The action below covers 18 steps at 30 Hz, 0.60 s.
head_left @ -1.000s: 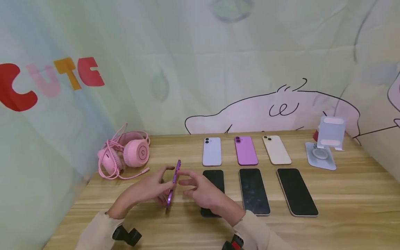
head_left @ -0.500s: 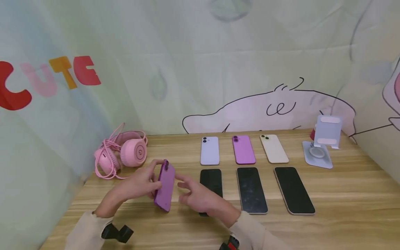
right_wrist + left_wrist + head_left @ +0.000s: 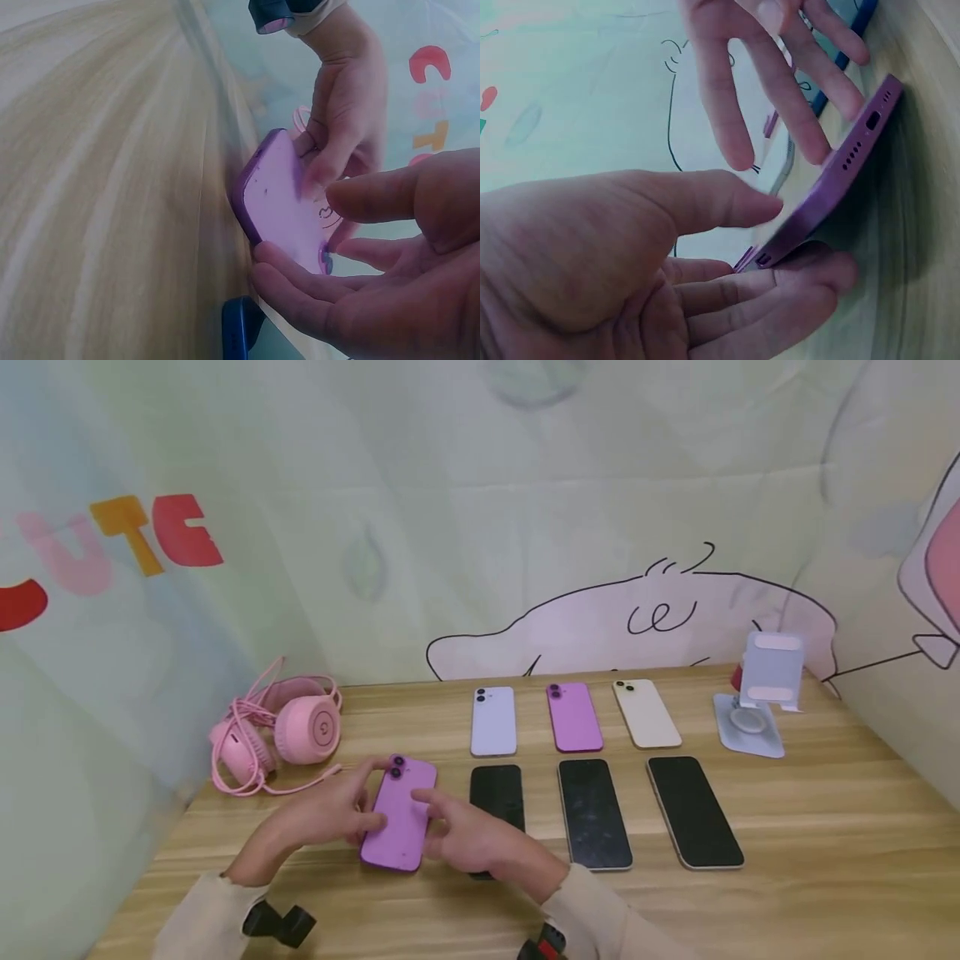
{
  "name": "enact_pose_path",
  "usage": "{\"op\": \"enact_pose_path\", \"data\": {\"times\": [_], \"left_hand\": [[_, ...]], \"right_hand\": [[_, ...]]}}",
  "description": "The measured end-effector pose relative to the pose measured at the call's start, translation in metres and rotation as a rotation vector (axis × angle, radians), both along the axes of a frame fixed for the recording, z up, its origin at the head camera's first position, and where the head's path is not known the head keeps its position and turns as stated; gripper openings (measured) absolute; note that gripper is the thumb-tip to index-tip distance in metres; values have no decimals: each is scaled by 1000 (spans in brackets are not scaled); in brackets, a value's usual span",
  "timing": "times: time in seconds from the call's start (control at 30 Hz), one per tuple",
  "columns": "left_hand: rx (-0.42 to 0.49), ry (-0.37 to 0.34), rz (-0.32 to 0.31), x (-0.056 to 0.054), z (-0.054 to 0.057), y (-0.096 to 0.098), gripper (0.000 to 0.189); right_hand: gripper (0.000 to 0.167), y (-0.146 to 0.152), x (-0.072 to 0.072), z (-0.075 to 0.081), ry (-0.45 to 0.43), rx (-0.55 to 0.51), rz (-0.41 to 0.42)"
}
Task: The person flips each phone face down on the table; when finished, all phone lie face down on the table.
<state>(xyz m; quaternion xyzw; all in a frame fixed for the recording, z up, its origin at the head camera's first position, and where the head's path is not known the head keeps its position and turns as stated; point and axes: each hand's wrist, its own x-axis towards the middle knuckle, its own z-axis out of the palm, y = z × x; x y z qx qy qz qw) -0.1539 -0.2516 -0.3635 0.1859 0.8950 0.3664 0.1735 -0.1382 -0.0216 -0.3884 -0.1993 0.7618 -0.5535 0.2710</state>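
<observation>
A purple smartphone (image 3: 405, 839) is tilted close over the table at the front left, its back and two camera lenses facing up. My left hand (image 3: 330, 814) grips its left side, thumb on the back and fingers underneath. From the right, my right hand (image 3: 476, 837) reaches to the phone, index fingertip over its back near the right edge. In the left wrist view, the bottom edge with its charging port (image 3: 873, 120) shows. The right wrist view has the right fingertips (image 3: 274, 259) at the phone's edge, the thumb held apart.
Behind stand face-down phones in lavender (image 3: 493, 722), purple (image 3: 576, 718) and cream (image 3: 648, 714). Three dark-screened phones lie in front, one (image 3: 498, 789) partly under my right hand. Pink headphones (image 3: 306, 731) sit back left; a light blue folding stand (image 3: 772, 668) is back right.
My left hand has turned the purple phone from edge-on to back side up. My right hand has stayed beside it, its index finger now over the phone's back. The head view has shifted slightly.
</observation>
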Motion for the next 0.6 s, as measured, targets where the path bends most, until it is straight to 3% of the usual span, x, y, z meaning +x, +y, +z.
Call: {"op": "enact_pose_path", "data": {"times": [0.27, 0.6], "left_hand": [[-61, -12, -13, -2, -12, -7, 89], [-20, -69, -59, -8, -20, -9, 90]], "right_hand": [[61, 0, 0, -3, -9, -23, 31], [61, 3, -5, -2, -5, 0, 50]]}}
